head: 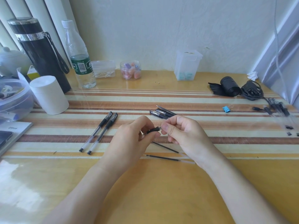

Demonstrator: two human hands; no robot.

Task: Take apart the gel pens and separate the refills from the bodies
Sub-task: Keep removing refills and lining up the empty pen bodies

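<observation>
My left hand (135, 135) grips a gel pen (152, 130) by its black rubber grip, just above the striped mat. My right hand (179, 130) pinches the pen's tip end. Two whole capped gel pens (98, 131) lie side by side left of my hands. Two loose black refills (163, 157) lie on the mat under my right wrist. A small heap of pen caps and bodies (161, 113) sits just beyond my hands. Several more pen bodies (278, 108) lie at the far right, with small black parts (289, 127) near them.
A white cylinder (50, 94), a black flask (40, 50) and a water bottle (79, 57) stand at the back left. A clear plastic box (187, 65) and a jar (130, 70) stand by the wall. A blue binder clip (226, 109) and black cables (250, 91) lie to the right.
</observation>
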